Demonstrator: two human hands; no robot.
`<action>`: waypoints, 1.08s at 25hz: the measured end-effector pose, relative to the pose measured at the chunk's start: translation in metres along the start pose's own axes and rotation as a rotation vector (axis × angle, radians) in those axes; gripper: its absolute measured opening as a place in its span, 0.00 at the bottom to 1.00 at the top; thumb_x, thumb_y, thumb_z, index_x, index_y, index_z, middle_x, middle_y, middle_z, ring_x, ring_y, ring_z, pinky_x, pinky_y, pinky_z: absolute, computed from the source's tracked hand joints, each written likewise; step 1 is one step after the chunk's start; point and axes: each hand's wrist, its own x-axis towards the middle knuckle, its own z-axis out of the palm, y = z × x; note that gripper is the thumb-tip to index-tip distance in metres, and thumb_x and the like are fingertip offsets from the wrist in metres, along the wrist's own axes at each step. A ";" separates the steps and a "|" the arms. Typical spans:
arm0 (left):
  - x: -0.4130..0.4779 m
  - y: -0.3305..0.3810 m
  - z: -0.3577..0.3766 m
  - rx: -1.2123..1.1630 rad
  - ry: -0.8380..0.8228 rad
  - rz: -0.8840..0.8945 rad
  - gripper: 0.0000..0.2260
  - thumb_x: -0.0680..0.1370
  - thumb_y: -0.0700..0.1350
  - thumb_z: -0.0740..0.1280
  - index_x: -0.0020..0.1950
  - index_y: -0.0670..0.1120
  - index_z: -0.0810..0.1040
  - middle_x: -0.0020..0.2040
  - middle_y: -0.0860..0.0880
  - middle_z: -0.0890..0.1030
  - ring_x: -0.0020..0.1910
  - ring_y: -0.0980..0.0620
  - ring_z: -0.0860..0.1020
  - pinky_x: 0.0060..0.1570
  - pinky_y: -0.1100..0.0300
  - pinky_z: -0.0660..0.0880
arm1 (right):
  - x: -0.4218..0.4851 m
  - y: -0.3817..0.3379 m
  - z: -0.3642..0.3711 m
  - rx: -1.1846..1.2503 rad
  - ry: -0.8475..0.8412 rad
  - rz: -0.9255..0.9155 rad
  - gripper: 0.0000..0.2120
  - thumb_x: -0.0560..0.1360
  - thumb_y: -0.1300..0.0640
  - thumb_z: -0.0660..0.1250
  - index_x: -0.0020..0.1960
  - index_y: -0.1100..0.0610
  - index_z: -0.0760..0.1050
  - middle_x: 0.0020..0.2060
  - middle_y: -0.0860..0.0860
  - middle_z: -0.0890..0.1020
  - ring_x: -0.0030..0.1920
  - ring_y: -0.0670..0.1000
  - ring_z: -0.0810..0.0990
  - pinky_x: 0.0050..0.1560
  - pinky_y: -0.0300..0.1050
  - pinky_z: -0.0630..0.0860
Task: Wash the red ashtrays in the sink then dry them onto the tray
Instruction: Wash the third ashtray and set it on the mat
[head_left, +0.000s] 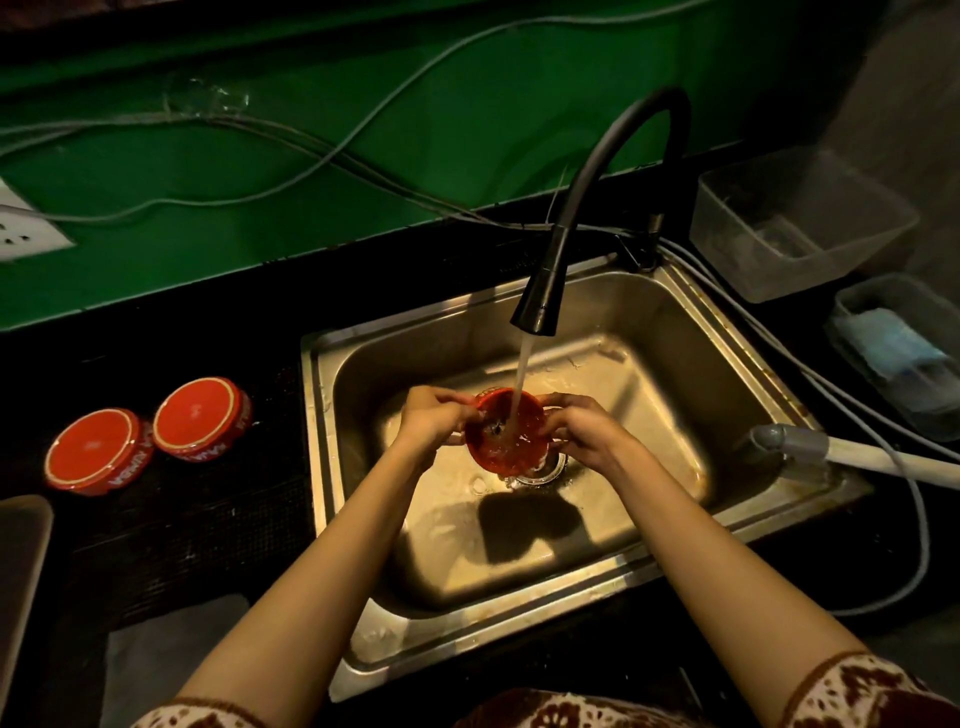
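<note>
Left hand (434, 415) and right hand (582, 434) pinch opposite rims of a red ashtray (506, 434) under the faucet (540, 306), above the sink (649, 364) drain. Washing is under way. The next move likely calls for tipping water out with a sure grip. Two more ashtrays (200, 418) wait on the surface (182, 519).

Dim, warm overhead light on the sink (675, 332); dark, barrel-distorted edges, soft blur throughout.

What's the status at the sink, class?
Left hand, right hand grip red ashtray under running tap. Two more ashtrays wait on counter. Nothing blocking.
</note>
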 end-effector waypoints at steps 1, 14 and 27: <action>0.001 0.002 -0.003 0.022 0.011 0.039 0.08 0.69 0.32 0.71 0.46 0.41 0.82 0.42 0.44 0.82 0.42 0.48 0.79 0.40 0.55 0.80 | 0.000 -0.001 0.004 0.003 -0.008 -0.017 0.20 0.68 0.81 0.56 0.41 0.58 0.75 0.37 0.56 0.77 0.36 0.52 0.76 0.31 0.42 0.74; 0.008 -0.008 -0.026 0.065 0.084 0.219 0.15 0.68 0.33 0.73 0.52 0.46 0.82 0.50 0.47 0.82 0.53 0.49 0.79 0.53 0.52 0.78 | 0.008 -0.012 0.037 -0.056 -0.033 -0.206 0.23 0.65 0.84 0.53 0.46 0.61 0.76 0.41 0.56 0.79 0.43 0.56 0.77 0.38 0.51 0.76; 0.001 -0.033 -0.010 -0.044 -0.031 -0.208 0.02 0.73 0.32 0.68 0.45 0.35 0.78 0.39 0.39 0.79 0.31 0.44 0.79 0.28 0.56 0.79 | -0.002 0.004 0.004 -0.291 -0.068 0.066 0.12 0.70 0.72 0.64 0.51 0.65 0.79 0.35 0.56 0.78 0.29 0.49 0.69 0.32 0.43 0.67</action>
